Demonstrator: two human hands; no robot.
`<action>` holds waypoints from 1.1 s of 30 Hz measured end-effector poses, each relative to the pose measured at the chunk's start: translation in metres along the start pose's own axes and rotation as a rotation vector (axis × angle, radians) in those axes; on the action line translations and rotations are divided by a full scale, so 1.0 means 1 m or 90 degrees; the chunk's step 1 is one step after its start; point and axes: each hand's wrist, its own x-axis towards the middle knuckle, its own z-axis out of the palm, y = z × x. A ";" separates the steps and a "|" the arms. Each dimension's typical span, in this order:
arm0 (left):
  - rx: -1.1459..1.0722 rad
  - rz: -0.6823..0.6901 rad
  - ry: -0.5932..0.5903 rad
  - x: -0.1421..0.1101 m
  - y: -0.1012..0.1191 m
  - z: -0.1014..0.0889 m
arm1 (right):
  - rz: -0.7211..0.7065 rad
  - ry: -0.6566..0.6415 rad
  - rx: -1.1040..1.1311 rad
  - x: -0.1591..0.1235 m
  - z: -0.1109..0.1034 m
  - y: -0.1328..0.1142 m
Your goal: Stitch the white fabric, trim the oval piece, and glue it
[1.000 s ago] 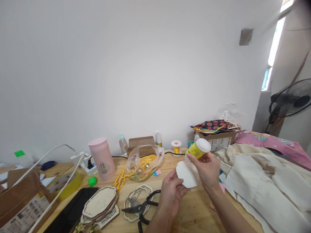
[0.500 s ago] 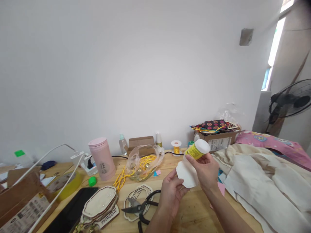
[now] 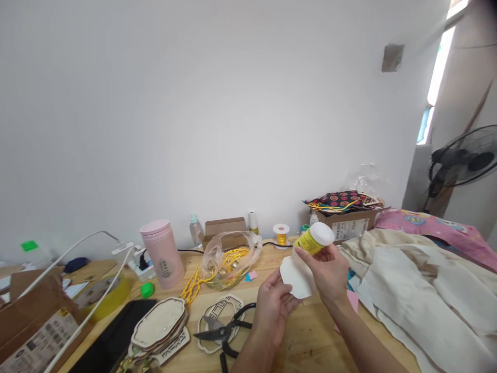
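Two hands: the left hand (image 3: 272, 298) pinches a white scalloped plaque (image 3: 297, 280) at its edge; the right hand (image 3: 330, 269) grasps a yellow-labelled bottle (image 3: 312, 240).
White plaque: right of centre in the lower frame, held up over the worktop (image 3: 306, 344), pale face toward the camera.
Bottle tilt: broad white end up and rightward, other end down toward the plaque; whether its tip touches cannot be told.
Good handling: probably best to brace the plaque by its rim, fingertips off its face, and guide the bottle slowly and evenly.
Shears nearby: black-handled shears (image 3: 222, 332) lie lower centre; mind the left forearm there.
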 end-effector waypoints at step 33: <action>0.060 0.037 -0.008 -0.003 0.000 0.005 | 0.031 0.020 0.050 -0.007 0.002 0.001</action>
